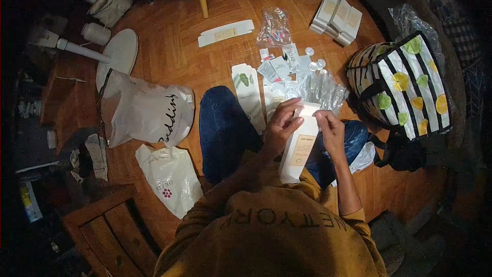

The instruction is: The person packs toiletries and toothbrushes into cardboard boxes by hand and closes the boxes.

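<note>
Above my lap I hold a long white paper carton (pixel 303 149) with an orange printed label, its top flap end between my hands. The fingers of my left hand (pixel 283 125) pinch its upper left edge. On the opposite edge, my right hand (pixel 331 129) grips near the top corner. Just beyond my hands lie a bundle of clear plastic packets (pixel 324 90), several small printed sachets (pixel 279 67) and round white pieces (pixel 313 65). Flat white cartons (pixel 248 90), one with a green leaf print, lie by my left knee.
Stacked white boxes (pixel 337 19) stand at the far right, near a striped fruit-print bag (pixel 410 90). A clear bag (pixel 274 26) of small items and another flat carton (pixel 226 33) lie ahead. On the left are a Bedding bag (pixel 148 110) and a white plastic bag (pixel 169 177).
</note>
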A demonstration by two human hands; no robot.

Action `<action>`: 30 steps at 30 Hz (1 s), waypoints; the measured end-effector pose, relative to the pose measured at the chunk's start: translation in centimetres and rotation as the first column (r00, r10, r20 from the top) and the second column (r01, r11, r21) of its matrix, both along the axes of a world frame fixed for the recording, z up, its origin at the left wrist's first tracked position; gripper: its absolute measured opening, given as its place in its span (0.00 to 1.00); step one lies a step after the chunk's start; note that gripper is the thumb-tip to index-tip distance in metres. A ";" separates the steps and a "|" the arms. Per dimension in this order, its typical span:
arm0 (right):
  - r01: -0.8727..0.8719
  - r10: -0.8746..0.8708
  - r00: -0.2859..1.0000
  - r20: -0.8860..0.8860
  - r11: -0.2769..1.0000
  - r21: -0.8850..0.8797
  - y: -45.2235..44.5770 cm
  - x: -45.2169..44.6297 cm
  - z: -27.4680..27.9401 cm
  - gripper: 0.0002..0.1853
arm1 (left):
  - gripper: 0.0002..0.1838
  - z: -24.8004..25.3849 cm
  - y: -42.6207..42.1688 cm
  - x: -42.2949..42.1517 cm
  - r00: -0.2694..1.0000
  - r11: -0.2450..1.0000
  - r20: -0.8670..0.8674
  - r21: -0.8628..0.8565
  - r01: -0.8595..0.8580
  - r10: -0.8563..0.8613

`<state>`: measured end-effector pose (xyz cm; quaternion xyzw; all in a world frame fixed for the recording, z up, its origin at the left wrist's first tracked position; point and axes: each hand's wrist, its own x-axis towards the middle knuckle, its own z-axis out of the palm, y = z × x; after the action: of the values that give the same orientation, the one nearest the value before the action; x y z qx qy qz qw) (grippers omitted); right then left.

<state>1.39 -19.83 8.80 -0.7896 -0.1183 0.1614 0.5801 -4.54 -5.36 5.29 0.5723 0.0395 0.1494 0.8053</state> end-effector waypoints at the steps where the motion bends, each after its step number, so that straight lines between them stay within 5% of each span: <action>1: 0.000 0.000 1.000 0.000 1.000 0.000 0.0 0.0 0.1 0.10 | 0.20 0.5 -0.2 -0.2 1.000 1.000 0.000 0.000 0.000 0.000; 4: -0.044 0.046 0.998 -0.031 0.995 0.086 -0.1 0.1 0.5 0.11 | 0.29 0.2 -0.5 -0.7 0.963 0.960 -0.173 -0.228 0.164 -0.205; 5: -0.041 0.052 0.994 -0.101 0.994 0.103 -0.2 0.1 1.0 0.11 | 0.35 -1.2 -0.6 -0.6 0.877 0.771 -0.095 -0.528 0.356 -0.471; 6: -0.036 0.056 0.984 -0.169 0.992 0.120 -0.4 0.2 1.5 0.11 | 0.41 -1.8 -0.5 -0.4 0.739 0.455 0.068 -0.749 0.481 -0.670; 10: -0.024 0.065 0.961 -0.270 0.988 0.152 -1.1 0.7 3.0 0.10 | 0.42 -1.8 -0.1 0.8 0.598 0.381 0.132 -0.659 0.648 -0.790; 15: 0.071 -0.007 0.917 -0.400 0.987 0.145 -1.0 0.8 3.5 0.08 | 0.39 -0.8 -0.1 1.6 0.631 0.467 -0.018 -0.688 0.555 -0.776; 20: 0.031 0.021 0.955 -0.297 0.985 0.170 -0.6 0.7 2.3 0.07 | 0.33 -1.4 0.9 2.5 0.604 0.492 -0.087 -0.677 0.548 -0.792; 28: 0.029 0.068 0.953 -0.294 0.949 0.313 -0.4 2.3 4.4 0.16 | 0.32 -0.5 1.3 3.4 0.542 0.183 0.186 -0.811 0.555 -0.819; 30: -0.200 0.242 0.907 -0.346 0.968 0.151 -1.6 3.3 4.0 0.12 | 0.34 -1.8 1.2 3.5 0.490 0.157 0.192 -0.796 0.585 -0.850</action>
<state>4.66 -21.44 12.79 -0.6939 -0.1072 0.3616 0.6133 -1.07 -4.20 3.47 0.1176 -0.0582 -0.3809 0.9153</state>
